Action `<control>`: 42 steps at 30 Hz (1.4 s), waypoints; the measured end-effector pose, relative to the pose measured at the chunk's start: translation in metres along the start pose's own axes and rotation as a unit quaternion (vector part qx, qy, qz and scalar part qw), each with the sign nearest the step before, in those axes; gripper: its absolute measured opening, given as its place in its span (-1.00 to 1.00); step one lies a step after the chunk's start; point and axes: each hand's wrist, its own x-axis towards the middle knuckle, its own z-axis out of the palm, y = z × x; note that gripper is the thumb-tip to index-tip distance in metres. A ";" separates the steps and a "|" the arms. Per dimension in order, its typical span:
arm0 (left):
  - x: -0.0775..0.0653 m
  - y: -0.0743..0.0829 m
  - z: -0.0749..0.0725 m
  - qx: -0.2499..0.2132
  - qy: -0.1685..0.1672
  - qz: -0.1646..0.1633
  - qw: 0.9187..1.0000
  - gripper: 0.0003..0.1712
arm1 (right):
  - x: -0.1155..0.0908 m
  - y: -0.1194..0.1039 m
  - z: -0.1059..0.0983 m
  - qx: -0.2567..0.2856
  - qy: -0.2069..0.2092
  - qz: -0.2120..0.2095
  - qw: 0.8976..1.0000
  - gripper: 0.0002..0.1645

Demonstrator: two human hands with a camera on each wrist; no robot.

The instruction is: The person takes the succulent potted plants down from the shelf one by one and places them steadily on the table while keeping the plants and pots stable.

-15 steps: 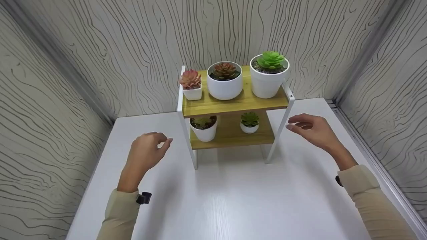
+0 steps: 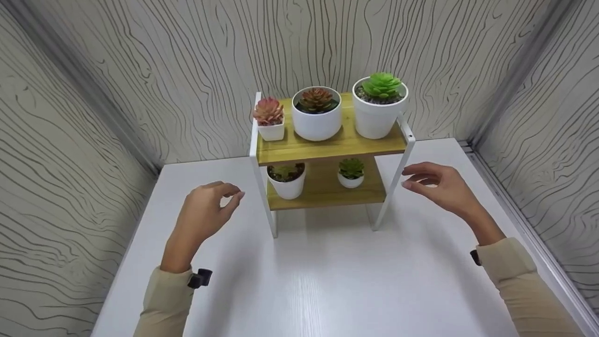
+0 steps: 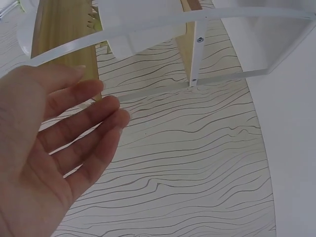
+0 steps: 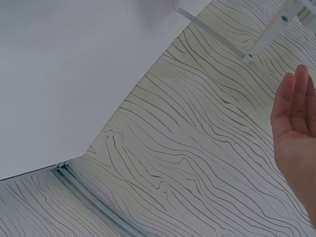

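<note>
A two-tier shelf stand (image 2: 327, 150) with wooden boards and a white frame stands on the white table. Its top board carries a pink succulent (image 2: 270, 112) in a small square pot, a reddish-brown succulent (image 2: 317, 101) in a round white pot, and a bright green succulent (image 2: 382, 86) in a tall white pot. On the lower board sit a potted plant (image 2: 286, 182) at left and a small green succulent (image 2: 351, 169) at right. My left hand (image 2: 204, 213) hovers left of the stand, fingers loosely bent and holding nothing. Likewise bare, my right hand (image 2: 444, 187) is just right of the stand's frame.
The white table (image 2: 323, 281) extends in front of the stand. Wood-grain patterned panels (image 2: 196, 56) enclose the back and both sides, with a grey metal rail (image 2: 524, 224) along the right edge.
Both hands stay almost where they were, beside the stand, with only slight shifts. The right hand's thumb and fingers look a little further apart. The plants have not moved on their boards.
</note>
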 end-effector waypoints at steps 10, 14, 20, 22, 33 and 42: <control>-0.002 0.021 -0.012 -0.041 0.025 0.030 0.998 -0.80 | -0.003 -0.010 0.000 0.024 0.012 -0.015 1.000 -0.49; -0.003 0.032 -0.017 -0.048 0.029 0.042 0.998 -0.81 | -0.005 -0.012 -0.001 0.031 0.017 -0.021 0.999 -0.52; -0.001 0.049 -0.024 -0.076 0.037 0.058 0.995 -0.84 | -0.004 -0.014 -0.001 0.037 0.025 -0.023 0.999 -0.55; 0.001 0.054 -0.025 -0.085 0.043 0.062 0.994 -0.86 | -0.003 -0.016 -0.001 0.040 0.026 -0.024 0.999 -0.55; 0.009 0.081 -0.031 -0.108 0.097 0.064 0.987 -0.82 | 0.000 -0.026 0.001 0.070 0.042 -0.052 0.995 -0.59; 0.020 0.098 -0.031 -0.145 0.169 0.037 0.974 -0.66 | 0.001 -0.029 0.002 0.126 0.048 -0.063 0.989 -0.63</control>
